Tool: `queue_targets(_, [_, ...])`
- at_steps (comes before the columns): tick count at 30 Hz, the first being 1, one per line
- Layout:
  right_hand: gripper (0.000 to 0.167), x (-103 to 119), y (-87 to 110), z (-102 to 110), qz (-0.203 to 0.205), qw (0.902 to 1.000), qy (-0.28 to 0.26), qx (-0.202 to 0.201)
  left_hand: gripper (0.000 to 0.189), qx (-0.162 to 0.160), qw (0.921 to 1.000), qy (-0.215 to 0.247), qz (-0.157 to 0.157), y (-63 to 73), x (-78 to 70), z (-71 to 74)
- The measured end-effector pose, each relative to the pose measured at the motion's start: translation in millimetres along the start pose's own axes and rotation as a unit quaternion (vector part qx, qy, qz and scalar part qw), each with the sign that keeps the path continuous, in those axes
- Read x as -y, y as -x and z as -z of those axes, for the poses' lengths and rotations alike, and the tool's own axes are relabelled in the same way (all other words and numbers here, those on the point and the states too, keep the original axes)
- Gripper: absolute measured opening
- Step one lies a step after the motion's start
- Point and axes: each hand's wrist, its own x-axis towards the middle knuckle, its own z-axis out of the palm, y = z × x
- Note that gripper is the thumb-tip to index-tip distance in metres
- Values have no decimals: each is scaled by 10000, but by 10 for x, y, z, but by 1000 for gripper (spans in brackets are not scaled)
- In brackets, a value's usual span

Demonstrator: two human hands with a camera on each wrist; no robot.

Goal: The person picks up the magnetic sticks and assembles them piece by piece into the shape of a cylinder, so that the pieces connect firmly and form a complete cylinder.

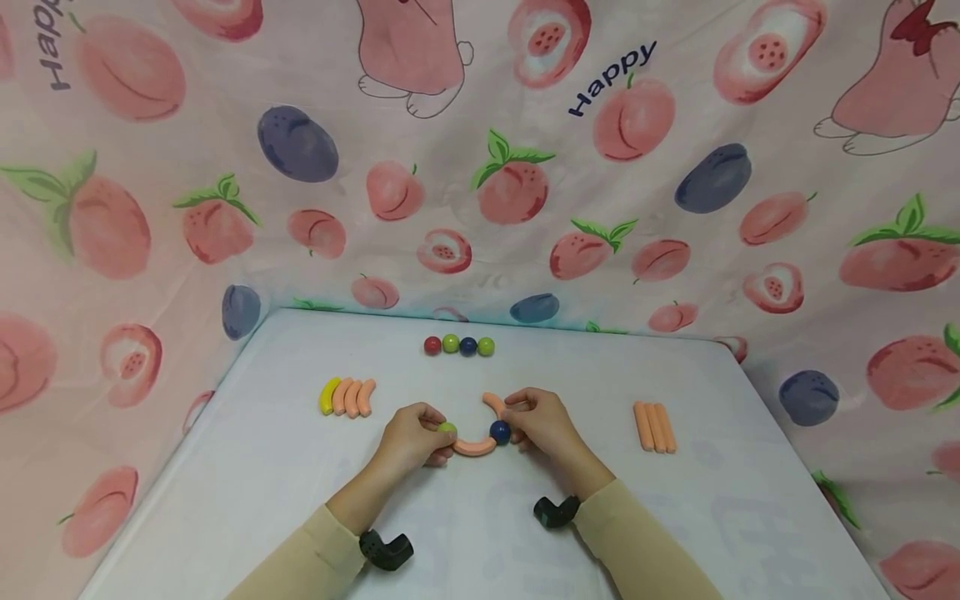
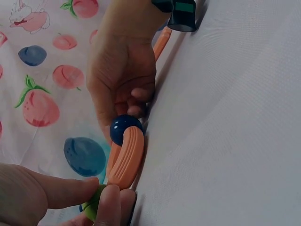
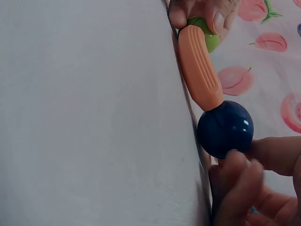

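Between thumb and fingers, my left hand (image 1: 411,437) pinches a green ball (image 1: 447,427), mostly covered by the fingertips. A curved orange rod (image 1: 474,448), grooved along its side, runs from that ball to a dark blue ball (image 1: 500,432). At the blue ball's right side is my right hand (image 1: 545,419), its thumb and fingertips pinching the ball in the right wrist view. Another curved orange rod (image 1: 492,403) rises from the blue ball toward the back, its lower part partly hidden by the right fingers. Together the pieces make an open bent chain close over the white table (image 1: 465,533).
Behind the hands sits a row of balls: a red ball (image 1: 432,345), green ones and a blue one. At left lie a yellow curved rod (image 1: 330,396) and several orange curved rods (image 1: 353,397). Straight orange rods (image 1: 655,427) lie at right. A fruit-print cloth (image 1: 465,167) hangs behind.
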Motion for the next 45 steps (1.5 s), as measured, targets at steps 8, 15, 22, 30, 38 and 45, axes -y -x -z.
queue_targets(8, [25,20,-31,-43,109,9997,167,-135,29,46,10000,72,0,-5,11,-5])
queue_targets(15, [23,25,-51,-62,67,9997,138,-164,31,204,9998,-55,-6,13,-1,29])
queue_targets(22, [22,16,-69,-45,56,9998,34,-189,32,385,9985,-381,-92,33,-23,36])
queue_targets(30, [21,-19,-107,-41,192,9998,-91,-36,39,568,9955,-747,-85,-34,-98,209])
queue_targets(38, [23,-64,-130,-41,527,9984,81,192,42,123,9958,-827,-384,-339,-266,420])
queue_targets(45, [21,-82,-161,-22,543,9979,13,362,47,-350,9951,-796,-479,-673,-398,485])
